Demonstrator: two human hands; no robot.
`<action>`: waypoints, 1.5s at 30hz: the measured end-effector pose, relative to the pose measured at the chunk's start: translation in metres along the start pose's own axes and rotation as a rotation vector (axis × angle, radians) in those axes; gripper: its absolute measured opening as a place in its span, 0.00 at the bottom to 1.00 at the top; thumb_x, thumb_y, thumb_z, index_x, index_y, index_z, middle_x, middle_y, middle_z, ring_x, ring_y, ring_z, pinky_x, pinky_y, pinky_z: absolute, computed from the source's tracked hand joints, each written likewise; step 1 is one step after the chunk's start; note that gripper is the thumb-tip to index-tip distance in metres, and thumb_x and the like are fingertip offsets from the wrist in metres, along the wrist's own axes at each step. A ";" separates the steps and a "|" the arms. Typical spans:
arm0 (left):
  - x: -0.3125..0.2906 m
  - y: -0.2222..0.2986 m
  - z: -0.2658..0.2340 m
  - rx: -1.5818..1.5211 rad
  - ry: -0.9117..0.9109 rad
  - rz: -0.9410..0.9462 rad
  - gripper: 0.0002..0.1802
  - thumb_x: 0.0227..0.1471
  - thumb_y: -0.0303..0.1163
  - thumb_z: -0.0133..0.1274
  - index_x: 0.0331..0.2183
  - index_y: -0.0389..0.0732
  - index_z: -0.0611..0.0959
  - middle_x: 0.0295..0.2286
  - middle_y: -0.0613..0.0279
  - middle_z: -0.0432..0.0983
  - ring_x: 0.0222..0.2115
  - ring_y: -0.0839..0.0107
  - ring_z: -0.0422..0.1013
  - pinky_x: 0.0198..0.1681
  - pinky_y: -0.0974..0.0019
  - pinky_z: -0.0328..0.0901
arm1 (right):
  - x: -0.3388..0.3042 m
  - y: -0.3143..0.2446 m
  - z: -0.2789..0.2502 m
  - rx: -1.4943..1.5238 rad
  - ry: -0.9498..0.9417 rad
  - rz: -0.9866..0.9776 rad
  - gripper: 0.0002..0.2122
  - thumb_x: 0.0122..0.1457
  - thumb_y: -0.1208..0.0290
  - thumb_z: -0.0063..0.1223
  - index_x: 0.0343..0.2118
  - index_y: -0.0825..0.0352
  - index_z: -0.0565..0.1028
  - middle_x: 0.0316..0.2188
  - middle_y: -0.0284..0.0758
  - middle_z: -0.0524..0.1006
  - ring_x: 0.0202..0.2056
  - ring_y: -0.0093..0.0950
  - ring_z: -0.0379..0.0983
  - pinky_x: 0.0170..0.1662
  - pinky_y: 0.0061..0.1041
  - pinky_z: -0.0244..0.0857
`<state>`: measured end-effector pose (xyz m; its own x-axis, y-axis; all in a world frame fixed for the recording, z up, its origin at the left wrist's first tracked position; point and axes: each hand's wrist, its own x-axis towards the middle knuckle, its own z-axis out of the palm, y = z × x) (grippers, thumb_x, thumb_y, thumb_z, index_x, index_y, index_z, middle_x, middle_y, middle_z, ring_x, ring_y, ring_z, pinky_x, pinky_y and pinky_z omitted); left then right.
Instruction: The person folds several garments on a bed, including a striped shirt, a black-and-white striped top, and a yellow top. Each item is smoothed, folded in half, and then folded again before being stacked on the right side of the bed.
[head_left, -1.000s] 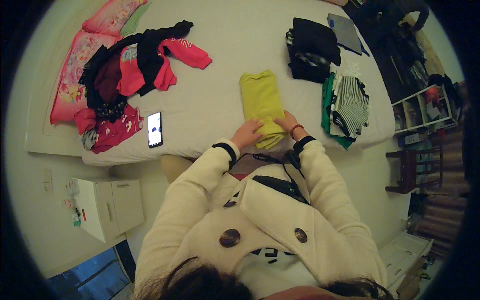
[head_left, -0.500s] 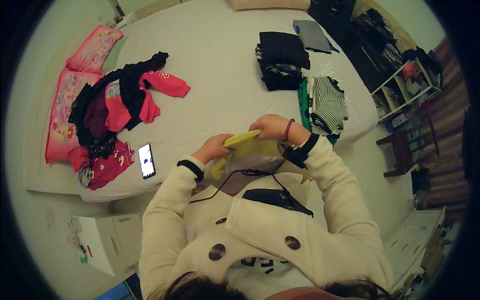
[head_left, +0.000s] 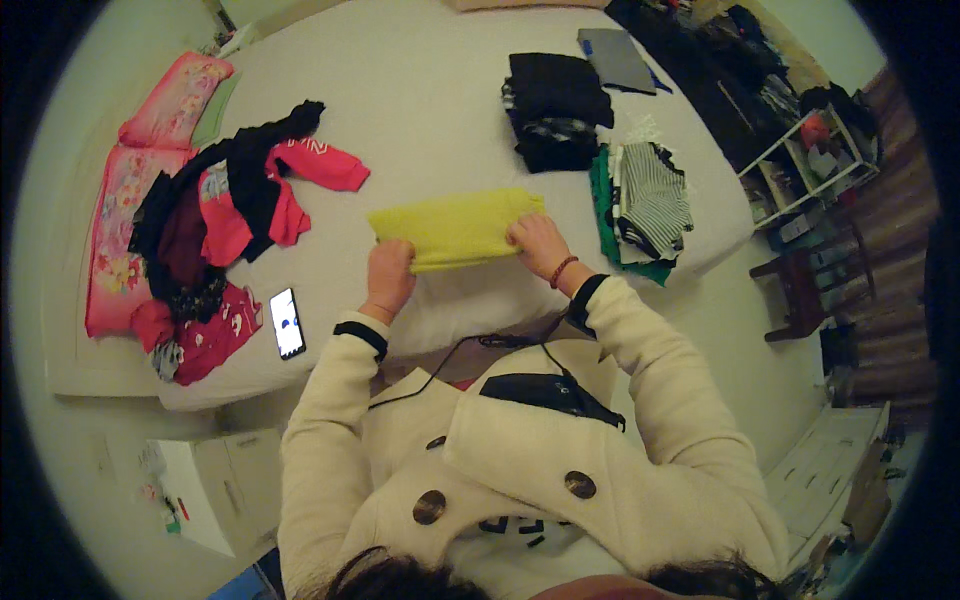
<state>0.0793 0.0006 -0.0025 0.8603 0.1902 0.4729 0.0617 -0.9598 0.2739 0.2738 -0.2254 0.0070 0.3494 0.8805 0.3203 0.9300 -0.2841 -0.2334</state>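
A folded yellow garment, its exact kind not clear, lies flat along the near edge of the bed. My left hand grips its near left corner with curled fingers. At the opposite end, my right hand is closed on the right edge. To the right of it sits a pile of folded clothes with a striped garment on top. Further back is a stack of folded black clothes. A heap of loose red and black clothes lies to the left.
A lit phone rests on the bed near its left front edge. Pink floral pillows are at the far left. A folded grey garment lies at the back right. Right of the bed stand a dark chair and a white rack.
The yellow garment, upright and bunched near my body before, is now spread flat on the bed further forward. Both hands have moved forward with it and stand a little wider apart.
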 end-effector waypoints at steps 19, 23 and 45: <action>-0.011 0.018 0.090 0.233 -0.353 -0.228 0.32 0.49 0.47 0.45 0.54 0.48 0.62 0.55 0.54 0.53 0.56 0.54 0.49 0.55 0.40 0.43 | 0.021 -0.032 0.109 -0.173 -0.313 0.226 0.24 0.55 0.56 0.40 0.55 0.54 0.59 0.59 0.34 0.52 0.60 0.33 0.44 0.57 0.49 0.42; -0.024 0.013 0.096 0.184 -0.374 -0.251 0.32 0.49 0.49 0.44 0.55 0.49 0.61 0.55 0.55 0.52 0.57 0.54 0.47 0.56 0.42 0.40 | 0.014 -0.019 0.121 -0.162 -0.301 0.207 0.26 0.55 0.53 0.39 0.57 0.53 0.56 0.60 0.33 0.49 0.61 0.33 0.41 0.58 0.49 0.37; -0.071 -0.004 0.059 -0.001 -0.350 -0.847 0.37 0.42 0.47 0.53 0.49 0.34 0.63 0.42 0.47 0.69 0.43 0.53 0.66 0.44 0.54 0.61 | -0.037 0.023 0.089 0.019 -0.430 0.794 0.32 0.50 0.55 0.48 0.56 0.63 0.54 0.48 0.42 0.68 0.49 0.38 0.64 0.51 0.42 0.56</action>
<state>0.0476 -0.0215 -0.0866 0.6318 0.7568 -0.1676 0.7417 -0.5275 0.4144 0.2726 -0.2310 -0.0916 0.8112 0.4950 -0.3113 0.4303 -0.8658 -0.2555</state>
